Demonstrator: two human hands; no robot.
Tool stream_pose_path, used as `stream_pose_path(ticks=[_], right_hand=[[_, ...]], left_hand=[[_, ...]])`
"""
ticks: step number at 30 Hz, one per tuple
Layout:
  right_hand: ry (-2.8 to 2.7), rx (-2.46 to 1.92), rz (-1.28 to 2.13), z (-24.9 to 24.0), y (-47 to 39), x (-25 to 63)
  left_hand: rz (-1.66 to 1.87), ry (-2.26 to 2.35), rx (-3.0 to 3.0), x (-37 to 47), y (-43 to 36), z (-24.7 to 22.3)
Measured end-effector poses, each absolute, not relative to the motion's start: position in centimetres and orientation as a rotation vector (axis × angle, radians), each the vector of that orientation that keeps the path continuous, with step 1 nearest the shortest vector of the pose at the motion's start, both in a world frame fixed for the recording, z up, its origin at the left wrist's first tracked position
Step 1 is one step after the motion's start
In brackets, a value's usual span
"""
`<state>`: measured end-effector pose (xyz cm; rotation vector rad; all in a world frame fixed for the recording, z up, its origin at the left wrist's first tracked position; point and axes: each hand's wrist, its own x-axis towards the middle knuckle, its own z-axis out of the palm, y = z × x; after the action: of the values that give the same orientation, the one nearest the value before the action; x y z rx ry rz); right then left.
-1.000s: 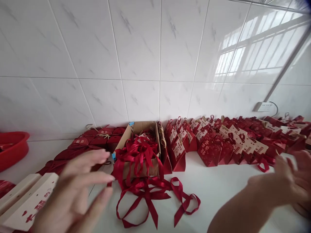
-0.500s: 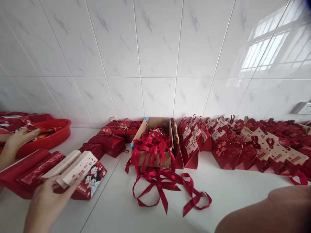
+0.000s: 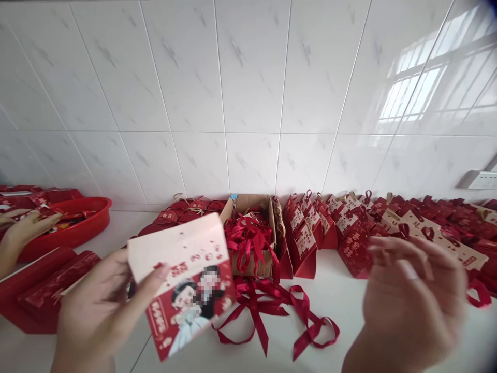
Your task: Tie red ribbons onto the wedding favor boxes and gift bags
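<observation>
My left hand (image 3: pixel 103 305) grips a red and cream candy gift box (image 3: pixel 182 290), printed with a cartoon couple, with the thumb on its near face. The box is raised off the tabletop and tilted. My right hand (image 3: pixel 417 295) is raised at the right, its fingers bent but apart, with nothing visible in it. Red satin ribbons (image 3: pixel 252 305) spill from a cardboard box (image 3: pixel 250 199) onto the table between my hands. Behind my left hand stand more red gift boxes (image 3: pixel 34 295), partly hidden.
At the left, another person's hand (image 3: pixel 29 233) reaches into a red basin (image 3: pixel 101 217) of small packets. Rows of red and cream gift boxes (image 3: pixel 353 248) line the right side along the tiled wall (image 3: pixel 252 77). A wall socket (image 3: pixel 481 180) is at far right.
My left hand has lifted the gift box from the row at the left and carried it toward the middle. My right hand has risen into view from the lower right.
</observation>
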<state>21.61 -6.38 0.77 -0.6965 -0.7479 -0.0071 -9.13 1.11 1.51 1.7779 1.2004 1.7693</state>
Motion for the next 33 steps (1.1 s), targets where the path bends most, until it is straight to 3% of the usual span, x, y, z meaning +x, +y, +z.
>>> stream_pose_path(ticks=[4,9,19,24,33], right_hand=[[-1.239,-0.731,0.295,-0.5,-5.7,18.6],[-1.453,-0.88,0.318,-1.9,-3.8,18.2],[-1.244,-0.892,0.477,-1.3,-0.6,19.3],[-0.842,-0.902,0.453,-1.7,-0.6,20.7],[-0.611,-0.82,0.231,-1.4,-1.7,22.5]], left_hand=[[1.56,0.962,1.753,-3.0,-0.8,3.0],[1.512,0.792,1.63,0.5,0.4,1.9],[1.427,0.782,1.999,1.2,5.0,0.6],[1.743,1.085,1.85,1.2,10.8,-1.1],[0.875,1.493,2.202,2.9,16.4,-5.3]])
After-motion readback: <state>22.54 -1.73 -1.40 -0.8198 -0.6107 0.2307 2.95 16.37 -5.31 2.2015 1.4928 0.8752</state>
